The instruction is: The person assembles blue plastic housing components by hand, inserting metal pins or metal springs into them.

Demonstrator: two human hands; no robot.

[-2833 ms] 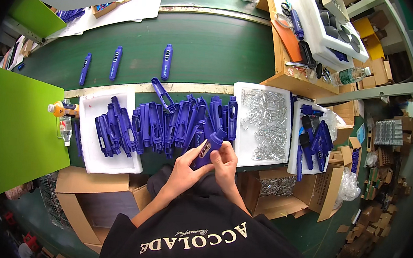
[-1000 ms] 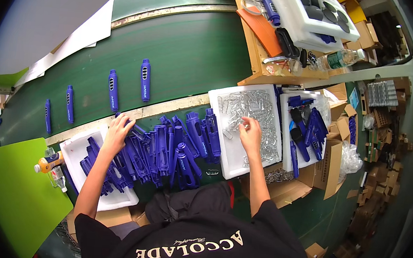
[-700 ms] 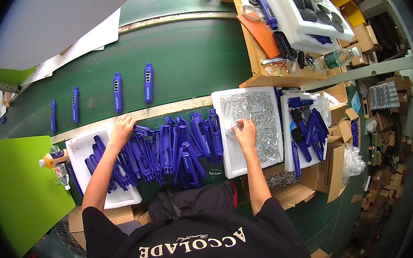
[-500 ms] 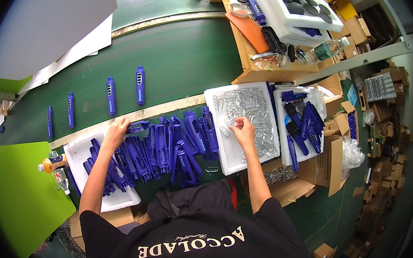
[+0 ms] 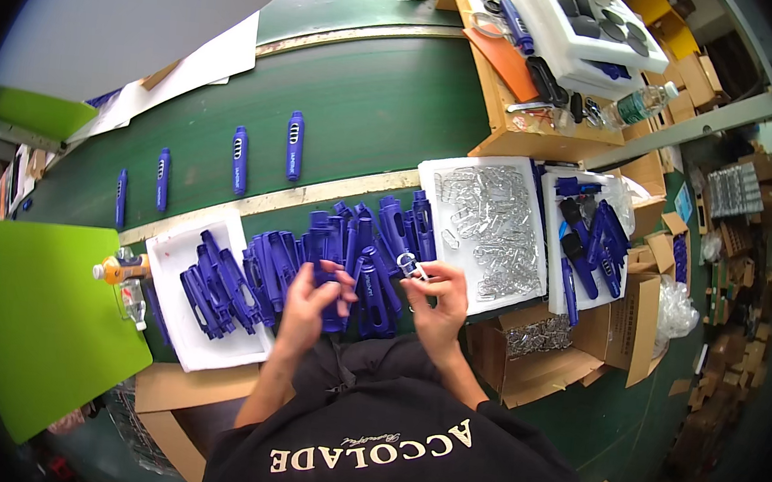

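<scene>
My left hand (image 5: 307,306) is curled around a purple plastic casing (image 5: 333,317), partly hidden by the fingers and hard to separate from the pile behind it. To its right, my right hand (image 5: 441,303) pinches a small clear plastic clip (image 5: 410,264) between thumb and fingertips. Behind and beside both hands lies a heap of purple casings (image 5: 269,263). A white foam tray (image 5: 429,190) full of clear clips (image 5: 489,222) stands right of the heap. On the left, another white foam tray (image 5: 165,249) holds more purple casings (image 5: 221,291).
Several purple pen-shaped units (image 5: 240,159) stand in a row on the green belt (image 5: 380,103). At right are a foam tray of purple and black parts (image 5: 592,245) and a cardboard box (image 5: 569,358). A wooden shelf (image 5: 541,144) rises behind. Bottles (image 5: 122,268) stand at left.
My right hand has left the clip tray with a clear clip. My left hand has come from the far edge of the heap toward my body, with a purple casing. The view has shifted slightly.
</scene>
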